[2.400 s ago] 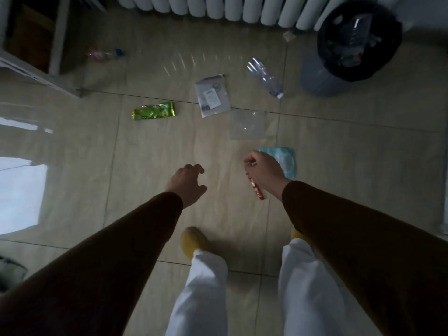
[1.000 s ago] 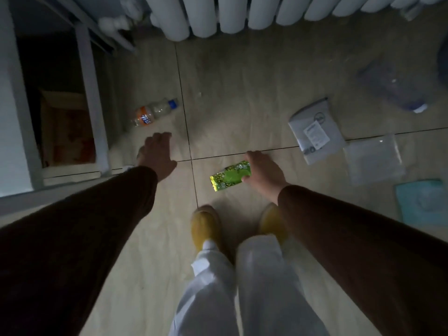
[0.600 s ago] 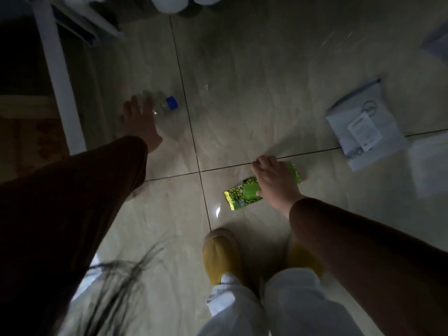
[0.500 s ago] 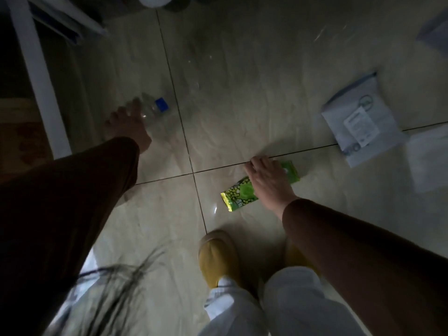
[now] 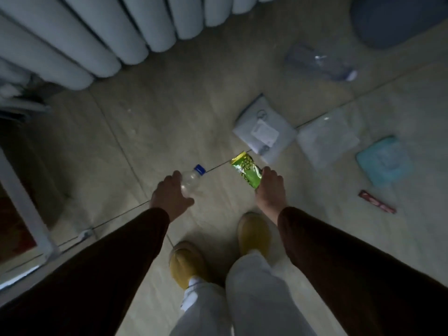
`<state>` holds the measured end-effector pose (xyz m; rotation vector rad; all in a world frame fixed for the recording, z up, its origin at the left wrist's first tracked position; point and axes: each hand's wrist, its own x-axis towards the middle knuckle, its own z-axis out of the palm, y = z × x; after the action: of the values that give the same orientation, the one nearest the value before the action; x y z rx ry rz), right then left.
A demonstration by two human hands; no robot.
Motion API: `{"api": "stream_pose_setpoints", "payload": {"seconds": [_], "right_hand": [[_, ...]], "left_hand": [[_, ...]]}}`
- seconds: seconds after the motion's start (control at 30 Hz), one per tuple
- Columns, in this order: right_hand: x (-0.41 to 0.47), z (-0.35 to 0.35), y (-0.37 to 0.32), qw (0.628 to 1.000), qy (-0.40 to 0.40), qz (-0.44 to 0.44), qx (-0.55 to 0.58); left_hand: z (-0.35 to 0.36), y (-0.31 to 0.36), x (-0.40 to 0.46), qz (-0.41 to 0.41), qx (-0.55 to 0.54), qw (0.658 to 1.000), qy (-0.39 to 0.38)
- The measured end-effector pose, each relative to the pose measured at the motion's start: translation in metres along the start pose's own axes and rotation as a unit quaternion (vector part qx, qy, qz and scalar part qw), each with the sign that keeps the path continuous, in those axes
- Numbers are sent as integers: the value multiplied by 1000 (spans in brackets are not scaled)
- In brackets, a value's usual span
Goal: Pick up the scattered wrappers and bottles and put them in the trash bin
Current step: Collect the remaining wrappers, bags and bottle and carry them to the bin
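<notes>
Hands both loaded, so one walk to the bin clears two items. Left hand (image 5: 171,195) grip closed round clear bottle (image 5: 191,179), blue cap pointing away from palm. Right hand (image 5: 269,187) grip pinches green wrapper (image 5: 246,171) by its near end. Trash bin (image 5: 397,19) far beyond right grip; grey mailer (image 5: 264,127) just past it on floor.

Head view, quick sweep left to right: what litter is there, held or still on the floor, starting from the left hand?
Blue-capped bottle in the left hand → green snack packet in the right hand → grey mailer bag → clear plastic bag → red wrapper → light blue pack.
</notes>
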<state>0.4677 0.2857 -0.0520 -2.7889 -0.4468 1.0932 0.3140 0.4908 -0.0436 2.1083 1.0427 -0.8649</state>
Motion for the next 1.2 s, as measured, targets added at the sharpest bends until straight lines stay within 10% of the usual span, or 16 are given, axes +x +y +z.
{"api": "stream_pose_setpoints", "payload": {"seconds": [0.27, 0.57, 0.9, 1.2], "right_hand": [[-10, -104, 119, 984, 67, 124, 109], [72, -148, 203, 990, 85, 58, 95], [207, -112, 234, 993, 74, 51, 75], [200, -82, 235, 978, 165, 97, 84]], "left_hand": [[-16, 164, -5, 108, 54, 993, 8], [-2, 268, 75, 226, 257, 939, -21], [23, 294, 198, 353, 483, 801, -8], [47, 290, 202, 361, 493, 790, 35]]}}
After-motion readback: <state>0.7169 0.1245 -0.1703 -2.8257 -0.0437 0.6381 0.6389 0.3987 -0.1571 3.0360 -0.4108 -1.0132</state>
